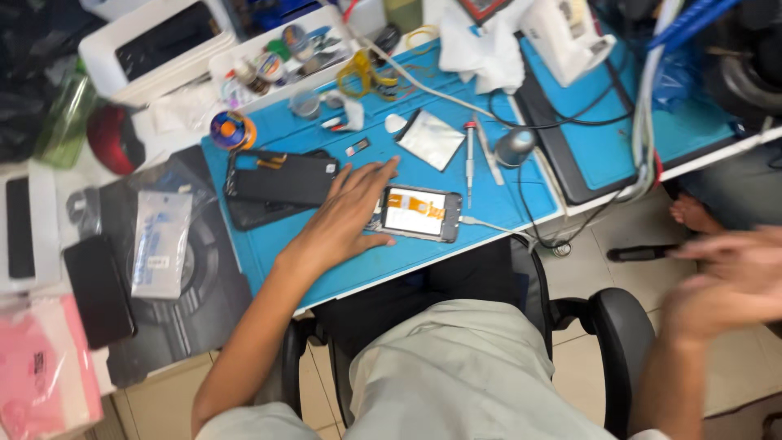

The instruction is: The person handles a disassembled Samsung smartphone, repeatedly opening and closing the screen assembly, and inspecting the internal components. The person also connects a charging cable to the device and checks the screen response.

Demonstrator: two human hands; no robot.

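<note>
Opened phone (419,213) lies flat on the blue mat (456,183), near the bench front edge, back off so the orange flex and pale inner plate face up. A white cable (497,226) is plugged into its right end.

My left hand (346,218) rests palm-down on the mat, grip open, fingers spread, thumb side touching the phone's left end; looks like it's pinning the phone so it doesn't slide. My right hand (733,281) is off the bench, out over the floor, blurred, fingers loosely open, holding nothing.

Just left of my hand: a black phone back (281,177), stacked on another dark panel. Beyond the phone: a screwdriver (470,155), silver foil pouch (432,138), white pick (395,122), all within reach. Parts tray (277,61) at the mat's far edge. Off-mat left: a clear bagged part (160,243) and a black phone (99,289).
</note>
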